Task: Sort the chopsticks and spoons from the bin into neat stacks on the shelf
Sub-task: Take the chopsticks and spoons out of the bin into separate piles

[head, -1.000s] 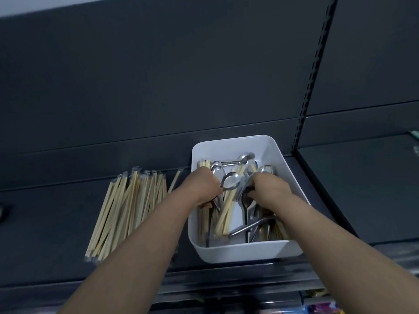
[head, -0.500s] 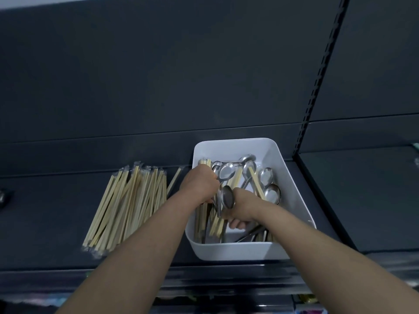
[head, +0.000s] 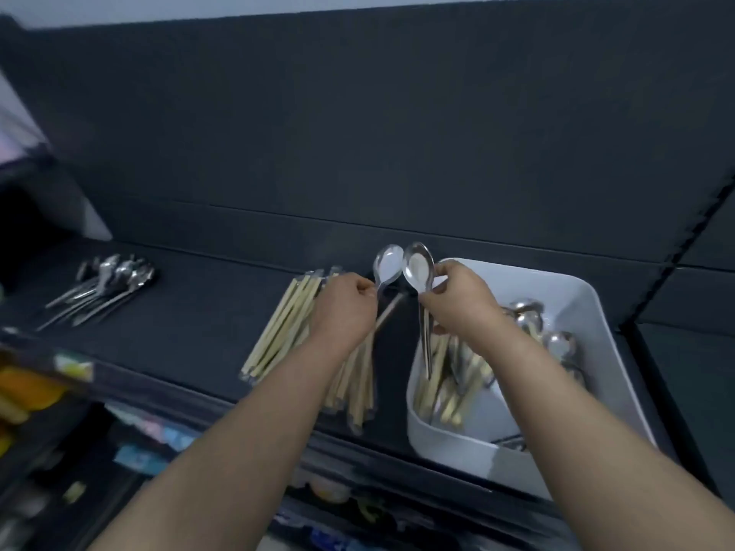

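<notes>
Spoons [head: 107,284] lie piled far left, chopsticks [head: 278,332] centre beneath our left hand [head: 346,308], a white bin [head: 449,443] lower right. That hand pinches a shiny spoon [head: 387,264] bowl-up; our right hand [head: 461,304] pinches a second spoon [head: 418,266].

We see polished metal on the raised spoon [head: 387,264] and the second spoon [head: 418,266], both bowls glossy and bright. The bin [head: 557,288] looks like smooth white plastic. The chopsticks [head: 286,324] look like pale wood, seemingly in clear wrappers. The shelf [head: 199,312] is dark and matt. The spoon pile [head: 107,280] glints like metal.
</notes>
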A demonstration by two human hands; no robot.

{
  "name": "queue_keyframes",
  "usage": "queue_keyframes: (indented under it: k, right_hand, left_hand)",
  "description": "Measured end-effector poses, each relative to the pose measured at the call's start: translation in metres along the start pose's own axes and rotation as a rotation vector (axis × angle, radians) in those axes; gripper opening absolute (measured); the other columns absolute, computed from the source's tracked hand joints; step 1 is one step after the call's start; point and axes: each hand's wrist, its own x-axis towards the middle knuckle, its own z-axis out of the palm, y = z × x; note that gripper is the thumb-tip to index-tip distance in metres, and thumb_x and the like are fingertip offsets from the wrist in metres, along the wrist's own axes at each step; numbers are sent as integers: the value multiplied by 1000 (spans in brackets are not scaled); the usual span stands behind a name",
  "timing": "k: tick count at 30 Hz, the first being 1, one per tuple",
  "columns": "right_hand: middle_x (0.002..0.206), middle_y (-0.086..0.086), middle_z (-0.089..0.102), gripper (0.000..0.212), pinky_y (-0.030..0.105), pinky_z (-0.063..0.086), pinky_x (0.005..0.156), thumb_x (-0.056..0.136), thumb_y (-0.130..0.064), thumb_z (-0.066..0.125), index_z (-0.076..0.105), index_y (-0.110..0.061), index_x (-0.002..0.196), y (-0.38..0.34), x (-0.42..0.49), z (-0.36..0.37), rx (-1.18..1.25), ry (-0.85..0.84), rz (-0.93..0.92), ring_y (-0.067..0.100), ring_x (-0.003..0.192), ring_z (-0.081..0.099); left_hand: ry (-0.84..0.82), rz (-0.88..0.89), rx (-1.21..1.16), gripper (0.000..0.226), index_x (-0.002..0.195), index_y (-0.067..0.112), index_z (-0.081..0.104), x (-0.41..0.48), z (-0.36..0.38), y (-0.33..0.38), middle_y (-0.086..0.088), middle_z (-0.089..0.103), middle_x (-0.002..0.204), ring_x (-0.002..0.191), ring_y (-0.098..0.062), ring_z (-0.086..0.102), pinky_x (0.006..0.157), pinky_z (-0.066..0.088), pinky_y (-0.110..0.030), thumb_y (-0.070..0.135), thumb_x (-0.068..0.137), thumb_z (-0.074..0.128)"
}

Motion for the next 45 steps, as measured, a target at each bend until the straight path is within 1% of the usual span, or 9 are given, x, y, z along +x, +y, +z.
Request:
queue_keyframes:
  k: [4,8,14,18,24,28,34,38,45]
  right_hand:
    - [85,4,64,10,44,60,66,85,-14,54,59,-17,93,-46,-3,81,1,-114,-74,25,74,66]
    - [83,6,68,16,46,59,70,82,-10,52,63,-16,93,-101,-10,185,-41,-239,-70,27,73,69]
    - [77,10,68,16,45,60,69,81,-4,53,67,-10,87,-186,-24,328,-43,-402,-87,26,71,69]
    - [77,8,67,13,45,60,69,81,-4,56,67,-9,86,-216,-17,382,-70,-417,-72,25,71,68]
    - [73,7,69,4,45,60,70,75,-11,63,65,-14,73,-231,25,429,-96,-351,-28,26,70,69]
    - [78,8,70,4,46,59,72,75,-12,65,68,-12,78,-232,71,458,-56,-339,22,27,75,68]
    - [89,11,70,13,46,60,71,78,-18,61,63,-12,90,-240,131,490,27,-298,116,27,78,68]
    - [96,3,69,34,33,52,68,84,-51,54,59,-22,101,-249,141,496,-334,-356,10,25,87,66]
    - [113,3,65,37,30,40,72,89,-48,53,57,-23,116,-259,142,494,-678,-292,-129,28,105,61]
  left_hand:
    - [36,-205,-152,26,76,4,69,8,-72,-67,-8,57,64,57,-26,44,57,38,-31,22,92,60]
    - [59,-338,-247,16,78,10,59,5,-156,-141,-11,42,70,58,-19,31,53,24,-28,10,93,52]
    - [175,-445,-192,29,65,21,57,11,-279,-246,-8,53,67,64,-22,46,63,40,-31,14,93,54]
    - [180,-457,-169,17,97,12,70,23,-326,-285,-6,66,86,81,-27,61,75,50,-33,12,96,53]
    - [178,-436,-104,15,103,14,68,69,-346,-325,-10,68,94,84,-25,61,77,51,-35,19,95,55]
    - [128,-452,-64,15,99,17,68,114,-346,-336,-18,69,105,103,-39,62,79,53,-40,17,93,54]
    - [107,-414,133,23,105,22,70,191,-345,-341,-4,69,114,108,-25,62,89,49,-31,16,90,53]
    - [75,-354,307,28,116,18,65,216,-341,-345,-5,66,118,111,-27,59,87,47,-31,16,93,49]
    - [9,-276,435,29,120,17,61,239,-343,-360,-2,68,113,108,-24,61,83,46,-31,21,92,54]
